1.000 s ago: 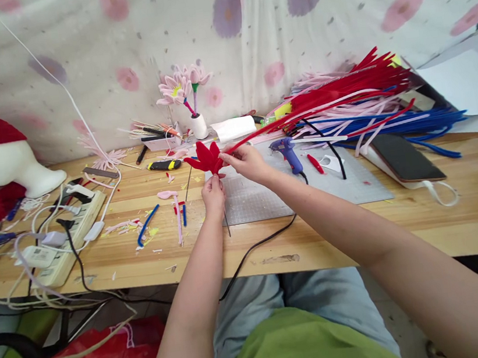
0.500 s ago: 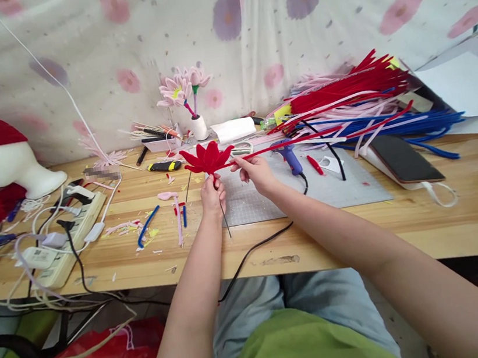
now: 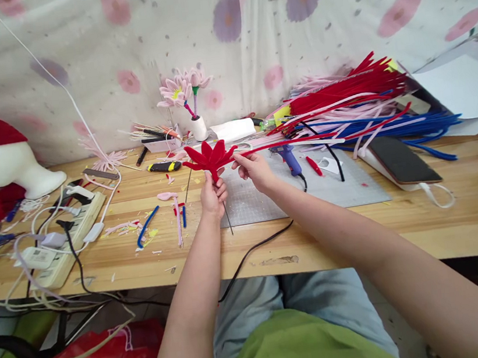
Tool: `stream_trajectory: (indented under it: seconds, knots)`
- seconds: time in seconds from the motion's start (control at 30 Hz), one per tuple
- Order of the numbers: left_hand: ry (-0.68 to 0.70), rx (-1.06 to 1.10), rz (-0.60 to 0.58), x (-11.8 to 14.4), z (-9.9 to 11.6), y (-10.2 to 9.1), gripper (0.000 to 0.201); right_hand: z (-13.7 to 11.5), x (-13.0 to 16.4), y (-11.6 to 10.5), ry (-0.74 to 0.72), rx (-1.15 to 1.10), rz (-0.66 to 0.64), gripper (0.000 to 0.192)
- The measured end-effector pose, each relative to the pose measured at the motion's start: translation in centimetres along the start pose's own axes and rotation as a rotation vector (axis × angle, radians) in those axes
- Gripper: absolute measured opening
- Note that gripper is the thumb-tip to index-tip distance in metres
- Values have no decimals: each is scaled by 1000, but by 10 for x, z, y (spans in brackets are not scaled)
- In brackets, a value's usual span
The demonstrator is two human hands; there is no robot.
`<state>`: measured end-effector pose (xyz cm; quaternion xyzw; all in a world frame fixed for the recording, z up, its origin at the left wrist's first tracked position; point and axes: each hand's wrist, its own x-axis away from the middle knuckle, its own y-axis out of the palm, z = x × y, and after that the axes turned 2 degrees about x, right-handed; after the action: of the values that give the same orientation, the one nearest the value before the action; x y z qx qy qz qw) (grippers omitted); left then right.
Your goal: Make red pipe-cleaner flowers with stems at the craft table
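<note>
My left hand (image 3: 214,197) is closed around the base of a red pipe-cleaner flower (image 3: 210,158), its fuzzy petals spread upward. Below the fingers, a thin dark stem (image 3: 228,220) slants down. At the flower's right side, my right hand (image 3: 256,172) pinches a long red pipe cleaner (image 3: 289,143) between thumb and fingertips. One end reaches the flower; whether it is fixed there I cannot tell. The other end runs right toward the pile. Both hands are above the left part of a grey cutting mat (image 3: 251,206).
A purple glue gun (image 3: 292,161) lies on the mat. Bundled pipe cleaners (image 3: 346,94) are heaped back right, beside a phone (image 3: 404,160). Pink flowers stand in a small white vase (image 3: 199,128). A power strip (image 3: 71,242) with tangled cables and a utility knife (image 3: 164,166) are on the left.
The flower has turned and tilted a little in my left hand, with its base now showing above the fingers. My right hand keeps its pinch on the pipe cleaner, almost unmoved.
</note>
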<state>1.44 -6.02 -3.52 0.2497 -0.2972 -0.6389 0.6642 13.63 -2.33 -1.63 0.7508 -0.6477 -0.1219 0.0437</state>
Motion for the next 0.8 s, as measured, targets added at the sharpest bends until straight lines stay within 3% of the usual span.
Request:
stream_trajectory:
  seconds: [0.13, 0.27, 0.43, 0.63, 0.73, 0.8]
  knots:
    - [42, -49, 109, -2, 0, 3, 27, -5, 1, 6, -31, 54, -41, 35]
    - [11, 72, 156, -4, 6, 2, 28, -3, 3, 14, -30, 59, -79, 32]
    - [66, 218, 56, -3, 18, -7, 29, 5, 7, 26, 72, -29, -53, 23]
    - [229, 350, -87, 8, 27, -5, 25, 3, -3, 41, 358, -241, -38, 16]
    - [281, 388, -155, 13, 28, 8, 25, 4, -15, 51, 480, -291, -164, 18]
    - [325, 388, -169, 16, 27, 20, 24, 7, -22, 59, 452, -264, -274, 20]
